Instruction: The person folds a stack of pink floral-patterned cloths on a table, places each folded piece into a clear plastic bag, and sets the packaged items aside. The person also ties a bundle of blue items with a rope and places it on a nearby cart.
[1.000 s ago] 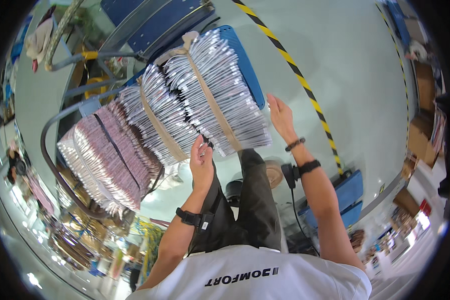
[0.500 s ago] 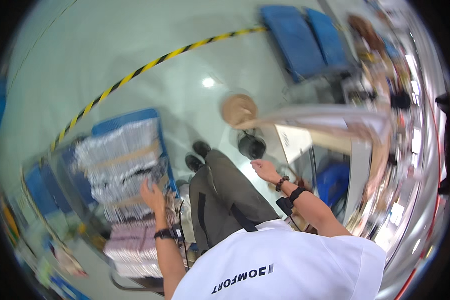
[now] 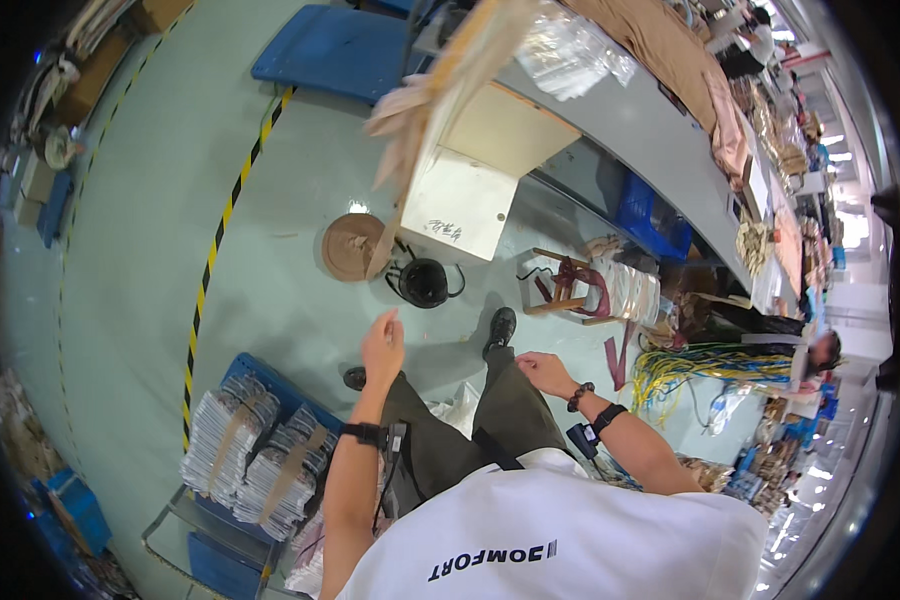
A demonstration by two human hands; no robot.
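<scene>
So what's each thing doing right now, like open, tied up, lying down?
left hand: open, empty, raised over the floor.
right hand: loosely curled, empty, above the right leg.
strapped bundles: tied with tan bands, stacked on the blue cart.
tape roll: lying flat on the floor.
black helmet: resting on the floor.

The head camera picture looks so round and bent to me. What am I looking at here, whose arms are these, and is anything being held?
This is one view only, from a wide fisheye camera worn on a person's head and looking down, so straight edges curve. No machine is at work: the arms rising from the lower edge are the wearer's own. The left hand and the right hand are both open in the air and hold nothing. Below them you see the person's dark trousers and a shoe on the pale green floor, which has a yellow and black stripe. At the lower left, strapped bundles of silvery packets lie on a blue cart. Ahead stands a long work table.
</scene>
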